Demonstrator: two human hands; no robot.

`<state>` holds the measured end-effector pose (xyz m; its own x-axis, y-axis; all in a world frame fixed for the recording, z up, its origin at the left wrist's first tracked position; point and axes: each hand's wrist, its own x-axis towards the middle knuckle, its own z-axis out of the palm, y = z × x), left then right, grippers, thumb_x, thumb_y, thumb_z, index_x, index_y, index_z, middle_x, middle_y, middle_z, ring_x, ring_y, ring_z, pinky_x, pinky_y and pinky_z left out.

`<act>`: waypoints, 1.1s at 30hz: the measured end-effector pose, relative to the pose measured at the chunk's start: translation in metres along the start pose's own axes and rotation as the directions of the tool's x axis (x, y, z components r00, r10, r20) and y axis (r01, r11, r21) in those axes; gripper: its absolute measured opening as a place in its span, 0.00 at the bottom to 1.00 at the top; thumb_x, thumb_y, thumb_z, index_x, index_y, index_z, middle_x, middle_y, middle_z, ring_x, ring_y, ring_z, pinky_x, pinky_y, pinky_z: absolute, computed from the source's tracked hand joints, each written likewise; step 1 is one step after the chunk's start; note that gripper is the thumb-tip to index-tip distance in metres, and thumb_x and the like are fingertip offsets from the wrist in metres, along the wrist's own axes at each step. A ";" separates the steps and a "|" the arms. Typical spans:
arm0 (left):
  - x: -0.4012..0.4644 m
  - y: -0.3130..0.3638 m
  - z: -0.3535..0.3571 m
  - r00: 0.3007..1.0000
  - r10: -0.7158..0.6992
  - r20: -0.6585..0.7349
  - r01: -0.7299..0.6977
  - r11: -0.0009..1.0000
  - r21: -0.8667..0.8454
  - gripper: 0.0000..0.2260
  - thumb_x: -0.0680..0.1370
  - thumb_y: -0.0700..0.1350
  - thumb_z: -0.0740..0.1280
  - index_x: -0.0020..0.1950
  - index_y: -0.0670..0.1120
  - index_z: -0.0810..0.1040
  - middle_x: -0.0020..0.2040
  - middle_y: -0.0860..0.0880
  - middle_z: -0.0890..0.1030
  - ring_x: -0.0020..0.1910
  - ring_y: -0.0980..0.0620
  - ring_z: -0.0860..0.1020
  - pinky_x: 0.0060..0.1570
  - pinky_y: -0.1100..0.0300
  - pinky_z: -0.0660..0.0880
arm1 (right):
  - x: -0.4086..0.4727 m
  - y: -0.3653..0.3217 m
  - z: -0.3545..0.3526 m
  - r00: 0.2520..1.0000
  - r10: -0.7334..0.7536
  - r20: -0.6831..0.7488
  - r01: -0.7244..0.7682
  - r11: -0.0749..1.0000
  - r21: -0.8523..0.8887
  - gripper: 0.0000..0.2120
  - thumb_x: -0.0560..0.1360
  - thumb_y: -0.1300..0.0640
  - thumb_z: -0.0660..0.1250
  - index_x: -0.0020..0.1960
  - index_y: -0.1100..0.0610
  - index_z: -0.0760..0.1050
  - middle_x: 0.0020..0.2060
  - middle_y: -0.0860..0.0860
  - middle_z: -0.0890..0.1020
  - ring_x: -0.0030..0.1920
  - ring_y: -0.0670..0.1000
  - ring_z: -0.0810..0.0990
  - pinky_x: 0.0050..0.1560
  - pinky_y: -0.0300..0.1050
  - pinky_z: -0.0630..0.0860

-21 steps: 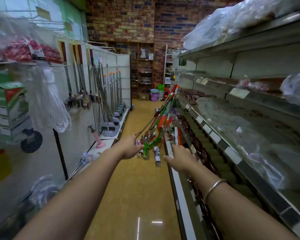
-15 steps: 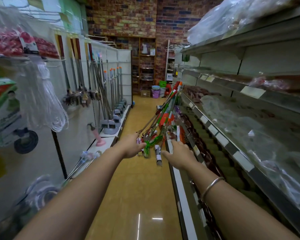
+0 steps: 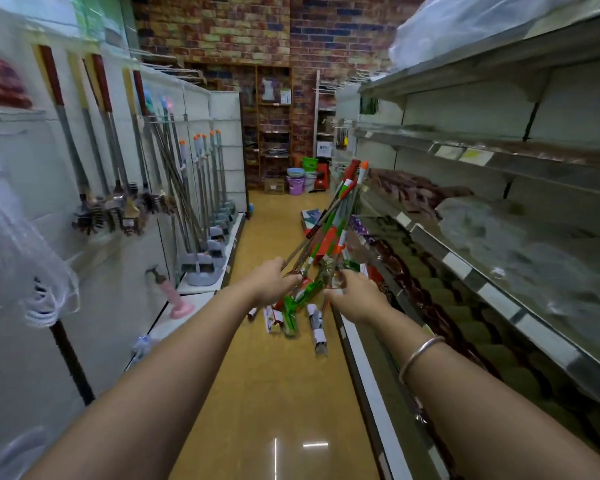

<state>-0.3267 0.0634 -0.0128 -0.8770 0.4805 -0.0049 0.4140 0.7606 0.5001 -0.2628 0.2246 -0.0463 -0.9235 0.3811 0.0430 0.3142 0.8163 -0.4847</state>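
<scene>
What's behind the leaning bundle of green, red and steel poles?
An orange-red flat pack and a bluish box, low in the aisle; the bundle of poles covers part of each.

A bundle of mops (image 3: pixel 326 244) shows green-and-white banded shafts, a bright green mop head (image 3: pixel 293 303), and handle tips in red (image 3: pixel 353 166) and orange (image 3: pixel 363 165), above a glossy ochre-yellow floor (image 3: pixel 274 393). The back wall (image 3: pixel 222 26) carries a mottled brick pattern of red, brown and pale yellow, with a purple bucket (image 3: pixel 296 185) and a green basket (image 3: pixel 309 163) before it. At left, hanging brushes (image 3: pixel 51 74) have red-and-yellow handles, grey-blue floor mops (image 3: pixel 208 233) end in orange caps, and a plunger (image 3: pixel 175 299) is pink. A silver bangle (image 3: pixel 418 355) rings the right wrist; dark brown mats (image 3: pixel 440 306) show a scalloped pattern
</scene>
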 end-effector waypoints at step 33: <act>0.697 -0.030 0.036 0.961 0.177 0.211 -0.172 0.984 -0.042 0.20 0.79 0.51 0.62 0.66 0.39 0.70 0.65 0.40 0.74 0.62 0.42 0.74 0.61 0.51 0.72 | 0.657 0.078 0.052 0.971 0.225 0.075 -0.237 0.937 0.258 0.26 0.73 0.43 0.63 0.65 0.55 0.68 0.62 0.56 0.75 0.60 0.57 0.76 0.60 0.55 0.75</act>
<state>-0.9421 0.3911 -0.0620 -0.7182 0.6887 -0.0991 0.5481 0.6478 0.5291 -0.8571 0.5159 -0.1016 -0.8428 0.5215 -0.1330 0.4566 0.5621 -0.6896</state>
